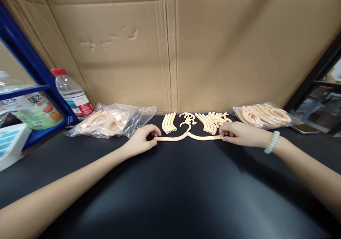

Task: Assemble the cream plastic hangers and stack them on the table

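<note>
Left hand (142,139): pinching the hanger's (188,136) left tip.
Right hand (237,132): gripping its right tip.
Hanger: seemingly flat on table (170,189).

The hanger (188,136) at mid-frame looks like smooth, pale peach plastic with a dull sheen, as do the loose hanger parts (195,121) just above it. It lies on a black tabletop (170,196), smooth and faintly glossy. Thin, crinkled clear plastic bags (114,120) shine at left and right. The backdrop is matt brown corrugated cardboard (170,47), creased and dented. At left, a clear plastic bottle (71,91) has a glossy label.
</note>
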`<state>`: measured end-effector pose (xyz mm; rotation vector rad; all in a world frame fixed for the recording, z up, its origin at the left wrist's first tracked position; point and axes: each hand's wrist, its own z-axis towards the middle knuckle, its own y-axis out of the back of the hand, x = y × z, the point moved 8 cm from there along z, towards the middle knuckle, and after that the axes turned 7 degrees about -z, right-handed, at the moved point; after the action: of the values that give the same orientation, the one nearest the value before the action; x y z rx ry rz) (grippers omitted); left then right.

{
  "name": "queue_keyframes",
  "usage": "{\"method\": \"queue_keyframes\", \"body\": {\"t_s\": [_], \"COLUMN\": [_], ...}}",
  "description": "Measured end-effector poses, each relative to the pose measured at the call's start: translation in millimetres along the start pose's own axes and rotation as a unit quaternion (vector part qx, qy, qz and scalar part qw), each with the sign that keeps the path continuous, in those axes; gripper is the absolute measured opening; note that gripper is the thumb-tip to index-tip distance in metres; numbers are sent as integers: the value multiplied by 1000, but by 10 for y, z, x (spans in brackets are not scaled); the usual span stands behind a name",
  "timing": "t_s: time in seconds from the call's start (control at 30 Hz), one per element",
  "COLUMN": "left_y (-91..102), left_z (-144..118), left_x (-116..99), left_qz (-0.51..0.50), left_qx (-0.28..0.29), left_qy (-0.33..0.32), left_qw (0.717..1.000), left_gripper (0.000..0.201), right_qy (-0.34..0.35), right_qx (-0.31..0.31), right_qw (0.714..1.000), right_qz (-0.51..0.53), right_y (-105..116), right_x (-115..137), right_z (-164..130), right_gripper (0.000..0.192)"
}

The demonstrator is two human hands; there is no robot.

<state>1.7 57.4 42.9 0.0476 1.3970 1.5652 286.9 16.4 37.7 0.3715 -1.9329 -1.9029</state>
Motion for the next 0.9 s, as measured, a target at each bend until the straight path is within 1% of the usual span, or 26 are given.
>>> {"method": "queue_keyframes", "body": {"t_s": [0.13, 0.23, 0.37, 0.47, 0.53, 0.63, 0.73, 0.8, 0.9], "left_y": [10, 27, 74, 107, 111, 92, 51, 12, -40], "left_z": [-1, -6, -28, -44, -34, 24, 130, 211, 324], "left_x": [-21, -39, -46, -20, -22, -79, -167, -217, -244], "left_qz": [-6, -12, -18, -1, 20, 52, 79, 98, 129], "left_qx": [1, -5, -35, -62, -64, -40, 6, 41, 80], "left_qy": [-4, -9, -25, -32, -43, -71, -100, -120, -142], "left_qw": [1000, 1000, 999, 998, 997, 995, 992, 987, 978], "left_gripper": [20, 25, 36, 39, 39, 36, 32, 31, 29], "right_qy": [-9, -9, -14, -22, -20, -9, -12, -13, -4], "right_qx": [1, -4, -44, -61, -79, -125, -155, -156, -132], "right_qw": [1000, 1000, 998, 997, 996, 992, 987, 986, 988], "right_qz": [-1, -19, -47, -36, -25, -30, -48, -58, -79], "right_y": [-5, 12, 88, 122, 158, 249, 326, 353, 352], "right_x": [-36, -41, -47, -56, -43, 15, 69, 105, 177], "right_z": [-7, -1, 9, 6, 9, 62, 219, 381, 647], "right_gripper": [8, 11, 18, 19, 18, 17, 16, 14, 11]}}
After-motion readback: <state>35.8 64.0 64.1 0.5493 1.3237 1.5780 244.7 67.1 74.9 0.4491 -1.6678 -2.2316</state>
